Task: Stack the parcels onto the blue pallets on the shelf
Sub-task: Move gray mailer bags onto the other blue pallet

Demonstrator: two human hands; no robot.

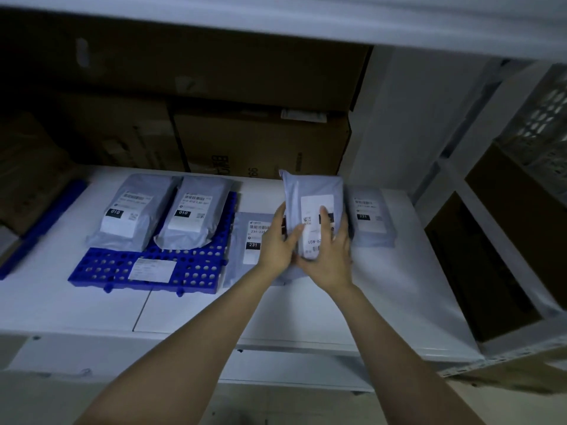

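Forearms extend from the near edge over the shelf (399, 286). Left to right: blue pallet (107, 265), two labelled parcels (135, 210) on its far half (near rows bare); left hand (277, 240) and right hand (329, 256), both gripping the held parcel (313, 197) by its lower end. Its long axis points away, tipped upward. The pallet lies leftward, nearer the left hand.

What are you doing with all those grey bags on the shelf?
A person is putting parcels away. The left hand and right hand grip one grey parcel, held upright above the white shelf. Two 010 parcels lie side by side on the blue pallet. Two 231 parcels lie flat further right, one partly behind the hands; no pallet shows beneath them.
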